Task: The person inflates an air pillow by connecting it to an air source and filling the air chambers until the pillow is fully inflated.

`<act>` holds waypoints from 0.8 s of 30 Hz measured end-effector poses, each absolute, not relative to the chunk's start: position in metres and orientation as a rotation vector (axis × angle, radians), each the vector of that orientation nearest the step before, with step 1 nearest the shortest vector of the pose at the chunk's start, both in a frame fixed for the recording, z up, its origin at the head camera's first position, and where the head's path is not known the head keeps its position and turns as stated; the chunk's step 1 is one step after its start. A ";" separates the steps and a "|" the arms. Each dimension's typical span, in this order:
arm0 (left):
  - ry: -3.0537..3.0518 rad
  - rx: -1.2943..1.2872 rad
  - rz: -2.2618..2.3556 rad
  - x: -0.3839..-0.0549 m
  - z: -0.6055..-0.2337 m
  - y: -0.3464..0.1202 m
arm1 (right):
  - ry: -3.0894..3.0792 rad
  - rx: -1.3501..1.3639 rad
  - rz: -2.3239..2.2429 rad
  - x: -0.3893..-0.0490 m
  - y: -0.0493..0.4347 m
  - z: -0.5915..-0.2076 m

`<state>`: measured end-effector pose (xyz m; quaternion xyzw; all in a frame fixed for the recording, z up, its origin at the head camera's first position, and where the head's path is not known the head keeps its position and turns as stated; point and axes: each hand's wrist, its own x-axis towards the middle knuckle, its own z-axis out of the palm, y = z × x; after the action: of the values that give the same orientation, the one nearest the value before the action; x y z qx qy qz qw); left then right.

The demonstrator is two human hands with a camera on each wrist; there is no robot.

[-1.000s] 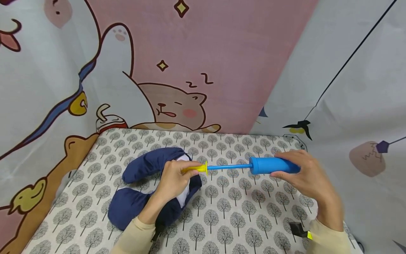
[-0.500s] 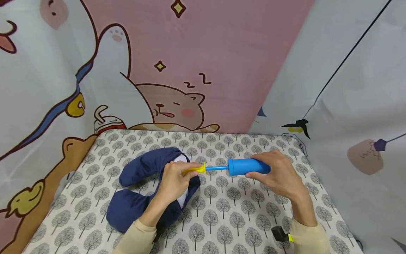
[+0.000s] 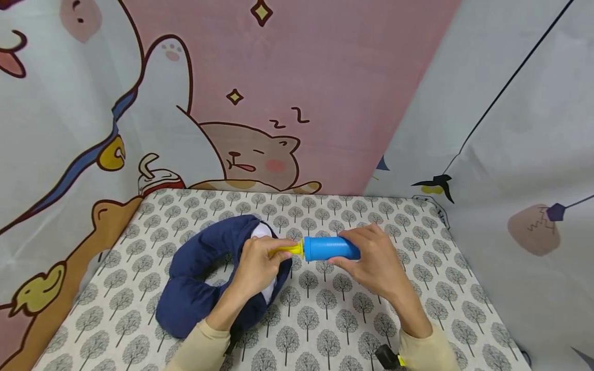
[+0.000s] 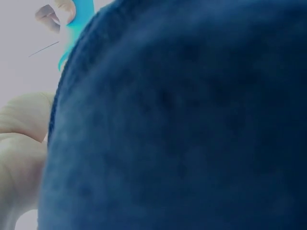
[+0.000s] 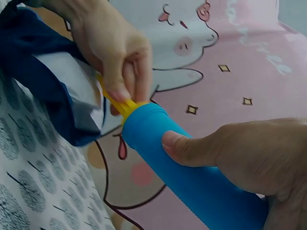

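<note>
My left grip pinches a yellow handle, partly hidden in it; my right grip holds the blue cylinder, covering its far end. Handle and cylinder meet above the worktop, between its left and right edges. A navy pillow lies toward the left edge, partly behind my left forearm. Blurred blue fabric blocks most of the left wrist view.
</note>
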<state>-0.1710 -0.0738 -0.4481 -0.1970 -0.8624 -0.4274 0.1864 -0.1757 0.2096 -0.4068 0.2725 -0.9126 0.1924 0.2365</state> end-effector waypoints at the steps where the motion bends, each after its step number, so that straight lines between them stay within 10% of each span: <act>1: -2.425 -0.564 -1.212 -0.171 -0.448 -0.074 | -2.505 0.743 0.525 -0.175 0.208 -0.406; 24: -2.461 -0.552 -1.332 -0.174 -0.446 -0.080 | -2.670 0.601 0.590 -0.175 0.308 -0.377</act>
<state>-0.1741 -0.0801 -0.4463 -0.1916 -0.8539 -0.4620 0.1439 -0.1747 0.3083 -0.3772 0.2115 -0.9398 0.2075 0.1701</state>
